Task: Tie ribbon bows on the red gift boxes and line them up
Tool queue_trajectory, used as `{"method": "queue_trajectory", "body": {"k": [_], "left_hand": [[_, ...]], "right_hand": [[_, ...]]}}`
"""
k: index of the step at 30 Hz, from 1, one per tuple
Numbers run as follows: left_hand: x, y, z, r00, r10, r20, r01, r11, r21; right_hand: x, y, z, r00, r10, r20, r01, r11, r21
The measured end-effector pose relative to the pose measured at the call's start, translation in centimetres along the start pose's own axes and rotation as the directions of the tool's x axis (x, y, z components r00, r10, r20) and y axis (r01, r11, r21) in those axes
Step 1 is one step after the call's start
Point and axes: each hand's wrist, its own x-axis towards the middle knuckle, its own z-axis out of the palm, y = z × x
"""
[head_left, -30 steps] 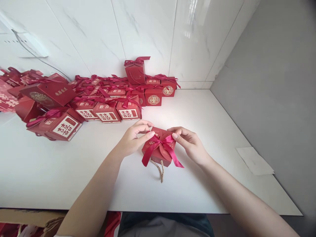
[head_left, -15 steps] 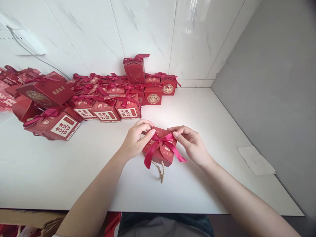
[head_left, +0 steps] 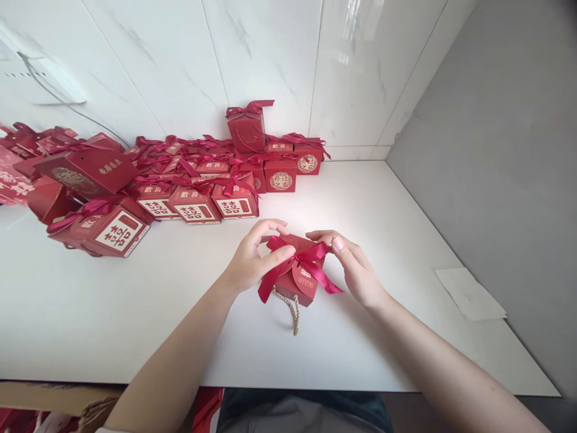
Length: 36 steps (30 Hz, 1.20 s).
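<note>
A small red gift box (head_left: 295, 291) with pale gold lettering rests on the white table in front of me. A crimson ribbon (head_left: 311, 261) is tied in a bow over its overlapping round flaps, its tails hanging forward. From its near side a twisted gold cord handle (head_left: 295, 316) droops onto the table. My left hand (head_left: 256, 255) bends around the box's left side, thumb on the bow's knot and fingers at the far edge. Beside the right loop, my right hand (head_left: 354, 261) has its fingers parted; whether they touch the ribbon I cannot tell.
Several red boxes with bows (head_left: 196, 204) stand in rows against the tiled wall, more piled at the left. One box (head_left: 246, 129) sits on top of others. A white paper sheet (head_left: 469, 293) lies at the table's right edge. Below the front edge is a cardboard carton (head_left: 54, 397).
My left thumb has moved right, from the left loop onto the knot. The right thumb has come off the right loop and shifted slightly right. The bow's left tail has swung leftward.
</note>
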Motion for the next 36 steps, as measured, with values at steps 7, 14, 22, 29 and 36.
{"method": "queue_trajectory", "body": {"k": [7, 14, 22, 29, 36], "left_hand": [[-0.3, 0.2, 0.6, 0.997, -0.054, 0.055, 0.051, 0.997, 0.062], [-0.3, 0.4, 0.7, 0.989, -0.133, 0.057, 0.130, 0.990, 0.058], [-0.2, 0.5, 0.7, 0.988, -0.146, 0.059, 0.144, 0.989, 0.031], [-0.2, 0.4, 0.8, 0.989, -0.133, 0.070, 0.130, 0.991, 0.035], [-0.2, 0.5, -1.3, 0.970, -0.104, 0.221, 0.094, 0.994, 0.057]], "right_hand": [[-0.4, -0.1, 0.7, 0.998, -0.056, 0.000, 0.056, 0.989, -0.141], [-0.2, 0.4, 0.7, 0.996, -0.040, -0.079, 0.033, 0.995, -0.091], [-0.2, 0.1, 0.6, 0.995, -0.041, -0.091, 0.033, 0.996, -0.084], [-0.3, 0.1, 0.9, 0.999, -0.040, -0.006, 0.039, 0.993, -0.115], [-0.2, 0.4, 0.7, 0.998, 0.041, -0.043, -0.042, 0.999, -0.007]]}}
